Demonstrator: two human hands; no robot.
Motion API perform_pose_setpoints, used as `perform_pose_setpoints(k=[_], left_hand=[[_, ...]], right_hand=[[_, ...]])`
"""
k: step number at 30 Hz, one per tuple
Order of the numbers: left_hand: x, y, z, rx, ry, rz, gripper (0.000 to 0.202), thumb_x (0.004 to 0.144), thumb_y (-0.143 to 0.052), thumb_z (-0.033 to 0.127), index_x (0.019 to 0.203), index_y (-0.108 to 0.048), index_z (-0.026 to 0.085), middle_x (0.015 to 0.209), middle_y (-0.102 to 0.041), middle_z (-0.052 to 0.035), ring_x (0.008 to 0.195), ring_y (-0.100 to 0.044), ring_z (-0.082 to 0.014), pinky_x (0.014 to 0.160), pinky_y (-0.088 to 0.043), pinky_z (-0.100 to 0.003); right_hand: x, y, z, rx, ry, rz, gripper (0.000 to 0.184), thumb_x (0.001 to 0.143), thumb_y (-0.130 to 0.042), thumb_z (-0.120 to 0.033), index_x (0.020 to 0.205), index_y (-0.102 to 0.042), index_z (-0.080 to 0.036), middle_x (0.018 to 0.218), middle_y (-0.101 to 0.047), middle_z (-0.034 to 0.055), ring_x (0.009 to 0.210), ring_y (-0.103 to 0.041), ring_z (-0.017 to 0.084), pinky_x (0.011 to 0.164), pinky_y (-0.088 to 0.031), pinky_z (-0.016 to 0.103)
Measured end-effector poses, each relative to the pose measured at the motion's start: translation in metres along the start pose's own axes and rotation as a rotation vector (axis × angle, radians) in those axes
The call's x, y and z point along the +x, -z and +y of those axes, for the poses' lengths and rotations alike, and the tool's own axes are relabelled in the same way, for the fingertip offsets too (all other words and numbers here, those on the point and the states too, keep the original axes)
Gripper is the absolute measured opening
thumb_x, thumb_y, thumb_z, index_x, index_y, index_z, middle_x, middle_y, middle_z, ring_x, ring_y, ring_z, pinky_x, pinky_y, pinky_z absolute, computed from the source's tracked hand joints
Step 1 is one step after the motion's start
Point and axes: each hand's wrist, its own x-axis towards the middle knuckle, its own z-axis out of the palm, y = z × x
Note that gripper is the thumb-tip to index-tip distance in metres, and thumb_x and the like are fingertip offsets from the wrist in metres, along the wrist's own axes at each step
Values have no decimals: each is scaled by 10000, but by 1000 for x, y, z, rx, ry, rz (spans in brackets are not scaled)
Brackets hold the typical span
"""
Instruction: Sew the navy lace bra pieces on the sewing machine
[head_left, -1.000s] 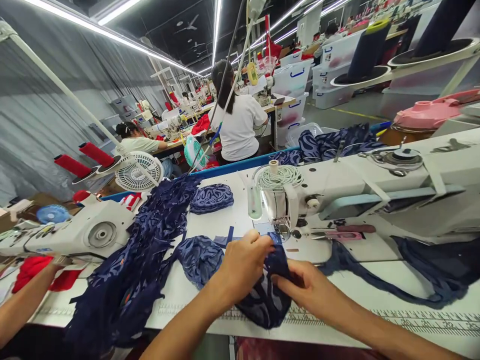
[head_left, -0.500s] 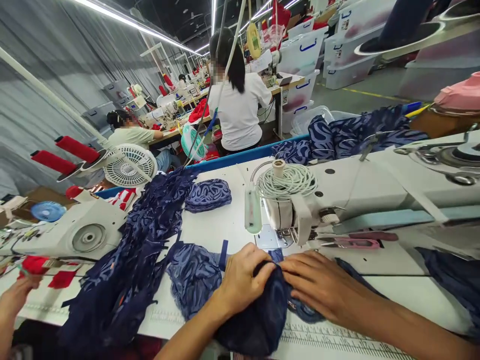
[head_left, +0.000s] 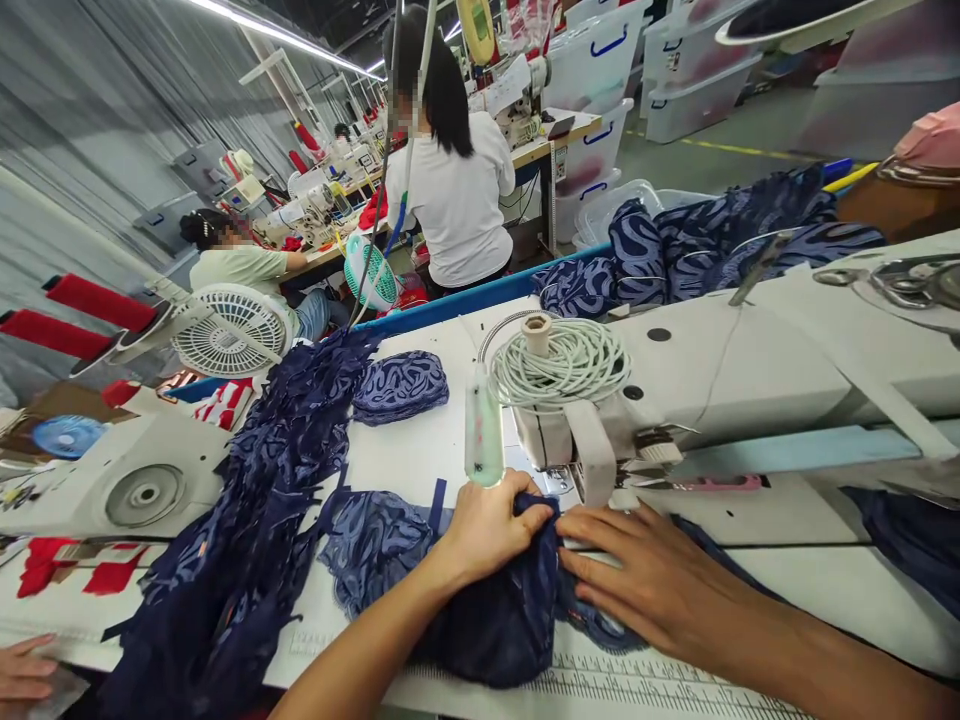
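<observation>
My left hand (head_left: 491, 530) is closed on the top edge of a dark navy lace piece (head_left: 502, 620), pinching it just in front of the sewing machine's needle area (head_left: 559, 482). My right hand (head_left: 649, 585) lies flat with fingers stretched out, pressing the same fabric onto the white table (head_left: 825, 590). The white sewing machine (head_left: 750, 380) stands right behind both hands, with a coil of white cord (head_left: 562, 358) on its head.
A long pile of navy lace pieces (head_left: 255, 520) runs along the left. A small folded stack (head_left: 400, 385) lies behind it. More patterned fabric (head_left: 697, 245) is heaped behind the machine. Another person's hand (head_left: 22, 670) shows at bottom left. Two people sit at benches beyond.
Both hands have pushed the navy piece forward to the machine's presser foot. My right hand went from gripping the fabric to lying flat on it. The view has dipped lower.
</observation>
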Motion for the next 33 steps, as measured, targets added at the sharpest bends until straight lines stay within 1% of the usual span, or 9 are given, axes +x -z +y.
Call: perform_pose_setpoints(k=[8, 12, 16, 21, 24, 26, 28, 31, 33], left_hand=[[17, 1, -8, 20, -49, -108, 153, 852, -636, 334, 944, -689, 224, 893, -700, -13, 860, -631, -196, 800, -475, -274], [23, 0, -16, 30, -75, -137, 179, 838, -659, 358, 949, -694, 222, 885, -692, -10, 856, -621, -191, 825, -479, -268], [27, 0, -19, 44, -95, -146, 194, 847, -662, 370, 960, -699, 217, 892, -699, -12, 843, -624, -191, 828, -489, -272], [23, 5, -8, 73, -112, -124, 213, 865, -666, 348, 1044, -700, 237, 993, -717, -27, 941, -649, -224, 873, -503, -302], [1, 1, 6, 226, -170, 27, 238, 934, -590, 273, 1158, -669, 248, 1138, -706, -71, 1071, -644, -257, 961, -483, -377], [-20, -10, 11, 406, -283, 183, 312, 988, -493, 208, 1274, -610, 245, 1245, -678, -96, 1171, -616, -264, 1058, -423, -452], [-39, -22, 9, 502, -398, 281, 365, 1012, -474, 235, 1373, -532, 225, 1294, -664, -103, 1241, -581, -265, 1167, -287, -539], [-53, -36, -2, 492, -431, 325, 412, 1013, -506, 370, 1405, -499, 243, 1287, -677, -86, 1258, -564, -275, 1205, -9, -653], [-52, -37, -7, 480, -410, 311, 395, 1018, -498, 381, 1397, -508, 271, 1319, -662, -73, 1279, -541, -282, 1172, 61, -699]], right_hand=[[1, 2, 1, -9, 10, 3, 289, 1035, -406, -266, 1149, -672, -267, 1127, -686, 31, 1032, -621, 189, 972, -405, 400], [3, 6, 0, 16, 11, 46, 303, 1041, -389, -258, 1146, -672, -266, 1111, -704, 25, 1046, -630, 191, 1039, -369, 416], [3, 5, 8, 3, 5, 77, 354, 998, -368, -136, 1195, -642, -247, 1057, -723, 34, 975, -646, 192, 1045, -372, 412], [4, -7, 18, -232, -59, 7, 480, 925, -351, -66, 1317, -600, -186, 800, -677, 85, 877, -626, 281, 847, -457, 481], [3, -12, 17, -288, -68, -47, 526, 887, -350, -29, 1330, -597, -168, 773, -659, 85, 867, -622, 272, 906, -435, 513], [1, -13, 16, -306, -80, -49, 537, 892, -366, -32, 1368, -570, -174, 839, -678, 94, 895, -619, 268, 945, -417, 517], [-2, -15, 17, -331, -92, -46, 536, 911, -382, -55, 1406, -539, -188, 900, -688, 109, 929, -614, 283, 925, -426, 510], [-6, -18, 21, -374, -100, -48, 550, 922, -383, -72, 1430, -519, -232, 925, -688, 113, 961, -611, 308, 875, -443, 503], [-6, -19, 25, -396, -98, -35, 570, 900, -386, -59, 1417, -535, -247, 917, -684, 113, 965, -615, 317, 854, -451, 497]])
